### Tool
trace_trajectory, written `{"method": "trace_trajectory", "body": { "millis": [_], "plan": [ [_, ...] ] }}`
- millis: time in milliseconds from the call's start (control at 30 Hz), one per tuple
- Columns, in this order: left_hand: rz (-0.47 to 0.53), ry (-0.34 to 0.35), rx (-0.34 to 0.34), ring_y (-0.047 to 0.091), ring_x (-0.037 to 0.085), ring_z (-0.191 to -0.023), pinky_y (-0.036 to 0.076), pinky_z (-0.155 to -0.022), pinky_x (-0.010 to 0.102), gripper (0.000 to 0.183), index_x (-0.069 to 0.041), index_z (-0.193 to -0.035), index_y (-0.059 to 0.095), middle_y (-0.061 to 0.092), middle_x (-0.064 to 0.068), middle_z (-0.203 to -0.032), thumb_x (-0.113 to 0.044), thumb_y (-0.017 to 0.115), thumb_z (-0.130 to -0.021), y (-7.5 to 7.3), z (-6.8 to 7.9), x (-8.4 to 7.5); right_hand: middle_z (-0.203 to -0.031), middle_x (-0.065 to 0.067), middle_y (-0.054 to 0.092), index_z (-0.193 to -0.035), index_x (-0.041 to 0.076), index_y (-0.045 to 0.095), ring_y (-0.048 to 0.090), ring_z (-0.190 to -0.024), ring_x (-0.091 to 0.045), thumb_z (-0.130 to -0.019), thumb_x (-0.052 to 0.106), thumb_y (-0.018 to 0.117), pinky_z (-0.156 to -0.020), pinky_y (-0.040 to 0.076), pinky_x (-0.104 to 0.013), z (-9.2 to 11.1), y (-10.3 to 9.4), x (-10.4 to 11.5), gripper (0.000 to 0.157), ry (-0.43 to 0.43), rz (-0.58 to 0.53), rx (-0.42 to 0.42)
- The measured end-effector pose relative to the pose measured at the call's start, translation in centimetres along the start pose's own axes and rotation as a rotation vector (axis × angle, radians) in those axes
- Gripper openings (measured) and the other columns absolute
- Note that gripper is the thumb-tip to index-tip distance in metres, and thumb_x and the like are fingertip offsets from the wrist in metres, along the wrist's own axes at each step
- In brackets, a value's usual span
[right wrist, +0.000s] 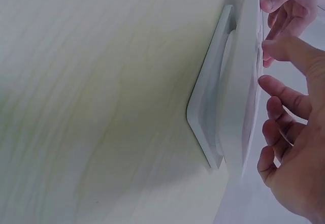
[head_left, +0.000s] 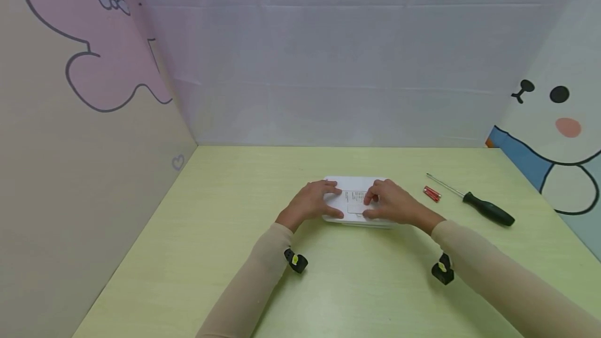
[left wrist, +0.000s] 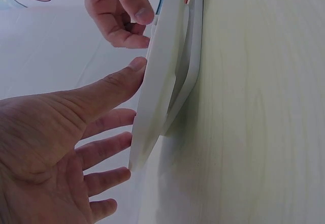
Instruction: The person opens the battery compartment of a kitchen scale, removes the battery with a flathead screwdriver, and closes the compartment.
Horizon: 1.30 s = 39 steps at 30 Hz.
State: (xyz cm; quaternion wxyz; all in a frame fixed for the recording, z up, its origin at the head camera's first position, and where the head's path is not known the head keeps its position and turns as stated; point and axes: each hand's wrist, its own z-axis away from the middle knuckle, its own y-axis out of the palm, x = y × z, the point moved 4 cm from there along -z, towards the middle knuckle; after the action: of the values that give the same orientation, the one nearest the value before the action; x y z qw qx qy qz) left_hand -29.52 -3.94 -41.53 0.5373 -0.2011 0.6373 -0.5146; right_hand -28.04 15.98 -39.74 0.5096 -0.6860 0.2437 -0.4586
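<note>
A flat white device point(head_left: 337, 201) lies on the table with its printed back facing up; a rectangular outlined cover point(head_left: 355, 208) shows on that face. It sits tilted above a thinner white stand-like part point(right wrist: 207, 102). My left hand point(head_left: 313, 202) steadies the device's left side, its thumb and outstretched fingertips touching the edge. On the right, my right hand point(head_left: 393, 203) touches the printed face beside the cover, thumb and index fingertip a little apart and the other fingers loosely bent. Whether it pinches anything small there is hidden.
Right of the device lie red batteries point(head_left: 432, 193) and a screwdriver point(head_left: 489, 209) with a black handle. A pale wood-grain table point(head_left: 225, 254) is bounded by a white back wall point(head_left: 300, 72) and side panels with cartoon drawings.
</note>
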Motion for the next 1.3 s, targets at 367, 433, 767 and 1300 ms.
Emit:
{"method": "trace_trajectory", "body": {
  "millis": [367,433,767,1300],
  "plan": [
    [-0.022,0.007,0.009,0.031,0.021,-0.146,0.017,-0.123,0.042,0.065,-0.024,-0.137,0.059,0.042,-0.007,-0.154,-0.045,0.079,-0.080,0.0,0.1,-0.1,-0.153,-0.020,0.037,-0.146,0.013,0.045,0.024,-0.142,-0.048,-0.079,0.063,0.068,-0.108,0.018,-0.076,0.5,0.1,-0.2,0.087,0.109,0.191,0.002],
    [-0.023,0.005,0.008,0.031,0.021,-0.146,0.017,-0.123,0.042,0.065,-0.024,-0.137,0.059,0.042,-0.007,-0.154,-0.045,0.079,-0.079,0.0,0.1,-0.2,-0.155,-0.021,0.035,-0.147,0.013,0.043,0.021,-0.143,-0.050,-0.079,0.064,0.067,-0.107,0.014,-0.077,0.5,0.1,-0.3,0.089,0.126,0.190,0.019],
    [-0.020,0.012,-0.002,0.032,0.021,-0.146,0.016,-0.123,0.044,0.065,-0.023,-0.137,0.059,0.042,-0.006,-0.154,-0.045,0.079,-0.079,0.1,0.1,-0.1,-0.157,-0.023,0.029,-0.149,0.013,0.041,0.020,-0.143,-0.051,-0.075,0.066,0.070,-0.106,0.014,-0.079,0.3,0.4,-0.9,0.095,0.190,0.114,0.057],
    [0.019,0.023,-0.018,0.033,0.022,-0.146,0.016,-0.123,0.045,0.067,-0.020,-0.139,0.057,0.042,-0.005,-0.154,-0.042,0.080,-0.080,-0.2,0.2,0.2,-0.150,-0.026,0.039,-0.145,-0.001,0.042,0.032,-0.138,-0.050,-0.084,0.057,0.067,-0.107,0.028,-0.069,3.4,-1.1,-3.8,0.088,0.121,0.049,-0.010]
  ]
}}
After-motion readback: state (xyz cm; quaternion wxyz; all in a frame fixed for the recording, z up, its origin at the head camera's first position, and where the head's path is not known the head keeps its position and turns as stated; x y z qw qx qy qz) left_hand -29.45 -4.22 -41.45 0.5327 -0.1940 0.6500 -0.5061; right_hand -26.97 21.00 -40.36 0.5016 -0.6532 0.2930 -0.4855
